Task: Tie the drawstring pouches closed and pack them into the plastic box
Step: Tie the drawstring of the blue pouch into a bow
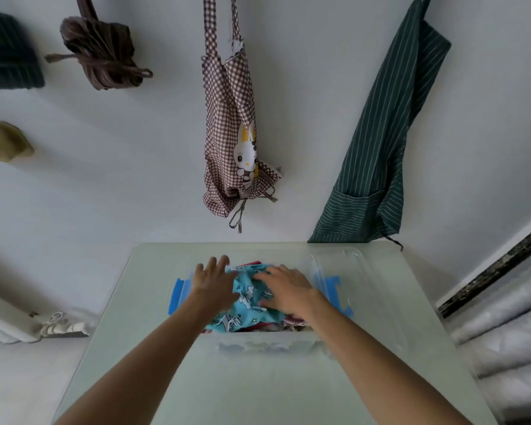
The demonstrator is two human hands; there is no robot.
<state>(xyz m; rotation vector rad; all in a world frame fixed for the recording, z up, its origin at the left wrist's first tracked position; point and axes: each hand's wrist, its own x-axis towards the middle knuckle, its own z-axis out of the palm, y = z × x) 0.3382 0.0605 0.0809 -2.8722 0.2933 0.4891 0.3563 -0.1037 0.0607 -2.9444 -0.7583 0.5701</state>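
Observation:
A clear plastic box (267,345) with blue side clips stands in the middle of the pale table. A turquoise cartoon-print pouch (246,305) lies on top of other pouches inside it; red and patterned cloth shows at the far and near right edges. My left hand (213,280) lies flat, fingers spread, on the pouch's left side over the box's left rim. My right hand (288,286) presses flat on the pouch's right side. Neither hand grips anything. The pouch's drawstring is hidden.
The clear lid (356,289) with a blue clip (334,289) lies to the right of the box. A checked apron (233,130) and a green striped apron (380,154) hang on the wall behind the table (135,348). A radiator (16,326) stands at the left.

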